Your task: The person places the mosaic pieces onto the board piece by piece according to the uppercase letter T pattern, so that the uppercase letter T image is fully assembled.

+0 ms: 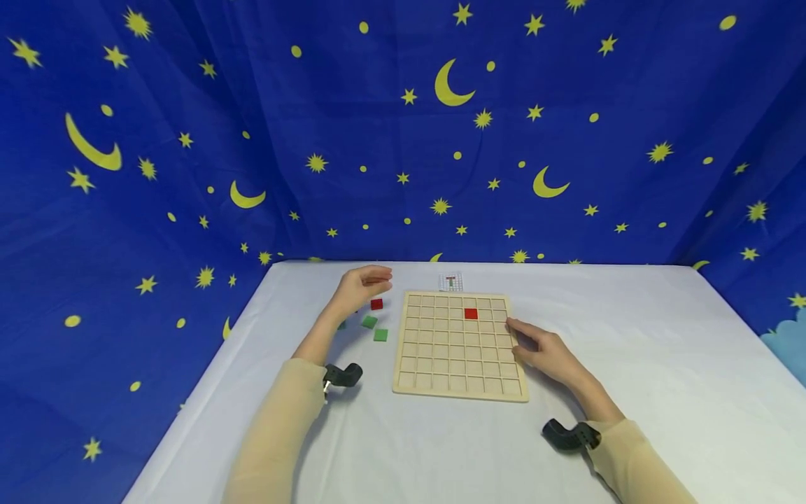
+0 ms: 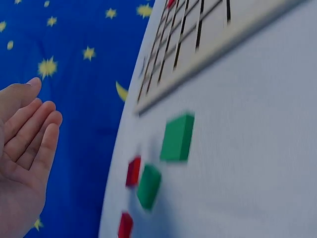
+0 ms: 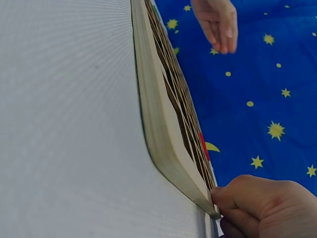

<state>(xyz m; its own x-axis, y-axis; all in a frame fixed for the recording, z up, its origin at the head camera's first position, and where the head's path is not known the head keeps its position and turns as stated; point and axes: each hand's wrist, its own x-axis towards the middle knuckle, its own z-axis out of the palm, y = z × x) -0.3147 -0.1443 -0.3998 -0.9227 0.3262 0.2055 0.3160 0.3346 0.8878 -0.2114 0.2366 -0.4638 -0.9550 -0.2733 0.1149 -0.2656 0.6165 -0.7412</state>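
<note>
My left hand (image 1: 364, 288) hovers over the table left of the wooden grid board (image 1: 461, 396), fingers loosely extended and holding nothing. Beneath and beside it lie a red square tile (image 1: 376, 304) and two green tiles, one nearer the wrist (image 1: 369, 321) and one nearer the board (image 1: 380, 335). Other tiles are partly hidden behind the left arm; a second red tile (image 2: 125, 226) shows in the left wrist view. My right hand (image 1: 546, 352) grips the board's right edge with thumb and fingertips. One red tile (image 1: 471, 313) sits in a cell near the board's far side.
A small card (image 1: 450, 282) with a printed grid and a red and green T-like figure lies just beyond the board. White cloth (image 1: 630, 336) covers the table. A blue curtain (image 1: 390, 126) with yellow moons and stars hangs behind and at the sides.
</note>
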